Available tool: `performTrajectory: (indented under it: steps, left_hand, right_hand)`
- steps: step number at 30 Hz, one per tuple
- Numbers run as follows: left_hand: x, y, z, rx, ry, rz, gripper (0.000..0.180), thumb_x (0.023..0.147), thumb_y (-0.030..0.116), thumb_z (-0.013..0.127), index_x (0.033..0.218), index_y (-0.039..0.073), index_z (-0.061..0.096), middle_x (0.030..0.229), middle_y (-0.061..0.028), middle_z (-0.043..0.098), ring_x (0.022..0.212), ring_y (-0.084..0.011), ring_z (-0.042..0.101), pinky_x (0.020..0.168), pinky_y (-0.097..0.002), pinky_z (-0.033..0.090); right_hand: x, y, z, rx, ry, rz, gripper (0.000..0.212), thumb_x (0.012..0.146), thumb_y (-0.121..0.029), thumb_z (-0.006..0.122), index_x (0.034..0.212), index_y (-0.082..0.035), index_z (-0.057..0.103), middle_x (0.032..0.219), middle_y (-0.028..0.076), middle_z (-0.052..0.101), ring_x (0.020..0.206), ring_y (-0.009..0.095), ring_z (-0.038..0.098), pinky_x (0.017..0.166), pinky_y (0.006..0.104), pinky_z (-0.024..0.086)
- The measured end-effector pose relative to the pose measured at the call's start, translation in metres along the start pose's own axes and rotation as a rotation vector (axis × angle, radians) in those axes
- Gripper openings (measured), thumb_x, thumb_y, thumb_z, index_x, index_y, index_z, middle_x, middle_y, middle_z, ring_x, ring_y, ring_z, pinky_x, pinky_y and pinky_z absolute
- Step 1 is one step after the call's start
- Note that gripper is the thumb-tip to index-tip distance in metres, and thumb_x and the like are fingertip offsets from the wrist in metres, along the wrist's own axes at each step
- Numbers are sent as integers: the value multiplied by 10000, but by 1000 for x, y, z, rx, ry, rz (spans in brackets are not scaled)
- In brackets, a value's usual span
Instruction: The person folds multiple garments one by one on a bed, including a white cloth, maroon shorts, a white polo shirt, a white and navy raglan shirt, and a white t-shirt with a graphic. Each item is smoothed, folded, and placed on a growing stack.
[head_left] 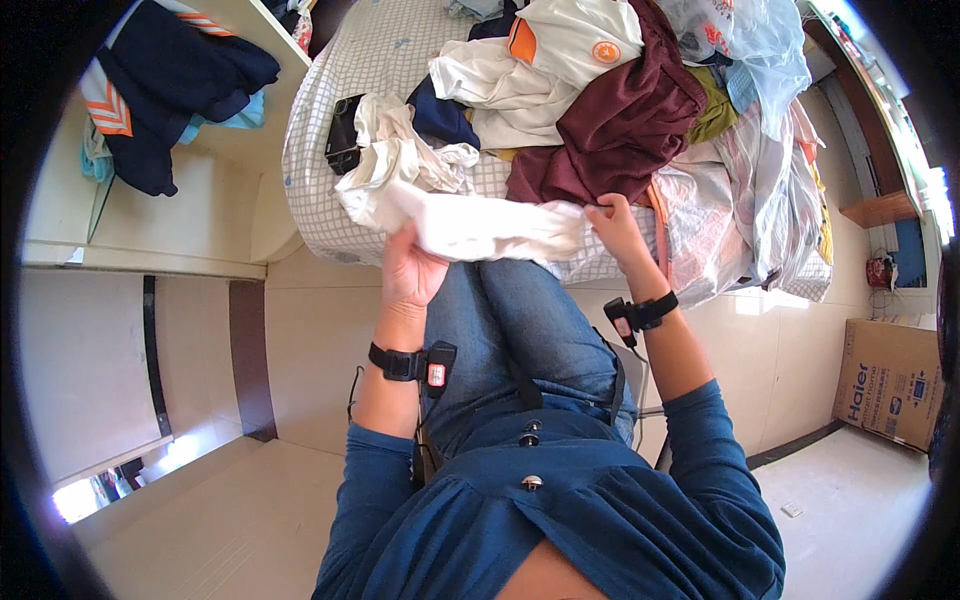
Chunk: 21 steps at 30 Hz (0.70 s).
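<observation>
A long white sock [490, 228] is stretched sideways between my two hands, above my lap at the bed's near edge. My left hand [412, 265] grips its wide left end, with the fingers partly hidden behind the fabric. The narrower right end is pinched between the fingertips of my right hand [615, 228]. Just beyond my left hand lies a crumpled heap of off-white garments [405, 160], partly covered by the sock. A dark maroon garment [625, 125] is spread on the bed past my right hand.
The bed has a checked sheet [318, 130]. On it are a black case [343, 135], a white shirt with orange trim [580, 45], clear plastic bags [745, 60] and a navy garment [440, 115]. Dark clothes [180, 85] sit on a shelf at left. A cardboard box [885, 385] stands at right.
</observation>
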<state>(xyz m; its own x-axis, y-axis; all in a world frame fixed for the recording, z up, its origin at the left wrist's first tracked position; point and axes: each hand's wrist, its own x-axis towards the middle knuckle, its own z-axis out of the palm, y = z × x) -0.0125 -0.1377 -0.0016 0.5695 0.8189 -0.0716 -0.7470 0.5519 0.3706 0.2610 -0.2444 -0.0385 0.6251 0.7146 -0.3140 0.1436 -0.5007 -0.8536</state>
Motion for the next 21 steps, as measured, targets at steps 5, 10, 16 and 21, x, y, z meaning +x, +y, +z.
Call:
performTrajectory:
  steps: [5, 10, 16, 21]
  left_hand:
    - [1, 5, 54, 799, -265, -347, 382, 833, 80, 647, 1194, 32, 531, 1112, -48, 584, 1022, -138, 559, 869, -309, 474]
    - [2, 20, 89, 1301, -542, -447, 363, 798, 65, 650, 1145, 22, 552, 1046, -38, 585, 955, -112, 546, 810, -278, 465]
    - [-9, 23, 80, 1672, -359, 176, 447, 692, -56, 573, 1116, 72, 516, 1078, -87, 480, 955, -222, 525, 808, -322, 468]
    - [-1, 32, 76, 1848, -708, 505, 487, 727, -56, 555, 1185, 97, 486, 1145, -122, 456, 1014, -261, 508, 870, -357, 448]
  right_hand:
    - [-42, -81, 9, 413, -545, -625, 618, 868, -336, 644, 1334, -27, 380, 1234, 93, 507, 1148, 173, 451, 974, 301, 368]
    - [-68, -154, -6, -362, -750, -795, 460, 808, -300, 696, 1146, -18, 562, 937, 120, 623, 871, 164, 591, 770, 303, 463]
    - [-73, -167, -23, -312, -633, -713, 259, 806, -264, 685, 809, -15, 617, 657, 122, 582, 579, 234, 538, 564, 328, 434]
    - [-69, -188, -55, -44, -705, -476, 363, 932, -333, 566, 734, -35, 624, 606, -74, 502, 560, 7, 418, 498, 199, 355]
